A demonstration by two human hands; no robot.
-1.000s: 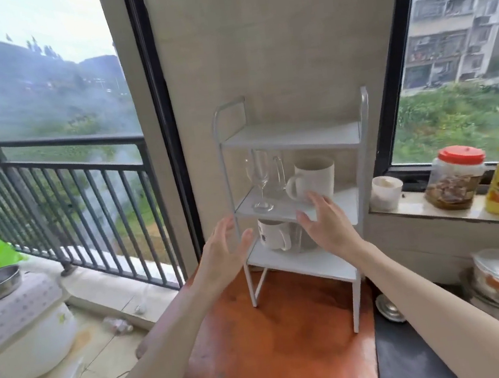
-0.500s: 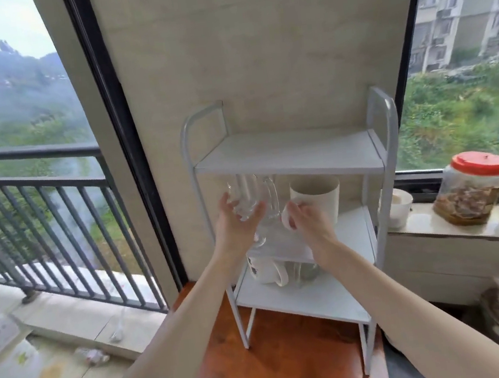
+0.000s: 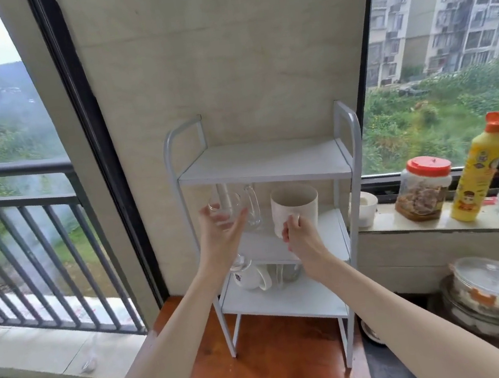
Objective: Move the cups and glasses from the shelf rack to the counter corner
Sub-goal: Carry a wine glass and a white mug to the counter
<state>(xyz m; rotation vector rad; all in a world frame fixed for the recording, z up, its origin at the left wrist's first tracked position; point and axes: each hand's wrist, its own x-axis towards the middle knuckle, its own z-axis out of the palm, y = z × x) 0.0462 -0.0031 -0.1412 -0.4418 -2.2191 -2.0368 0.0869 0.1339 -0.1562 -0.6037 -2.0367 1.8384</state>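
I am looking at a white shelf rack [image 3: 265, 165] standing on a reddish-brown counter [image 3: 273, 371] against the wall. My left hand [image 3: 221, 239] is curling its thumb and fingers around the bowl of a clear wine glass [image 3: 224, 212] at the middle shelf; I cannot tell whether the glass is resting on the shelf. My right hand [image 3: 303, 237] is pinching the handle of a white mug [image 3: 295, 205], which is sitting at the middle shelf, just right of a clear glass mug [image 3: 252, 205]. On the bottom shelf a patterned white cup [image 3: 249, 278] is standing beside another glass [image 3: 285, 274] that is partly hidden by my right wrist. To the right, the windowsill [image 3: 435, 225] is holding a small white cup [image 3: 366, 207], a red-lidded jar [image 3: 425, 187] and a yellow bottle [image 3: 478, 170].
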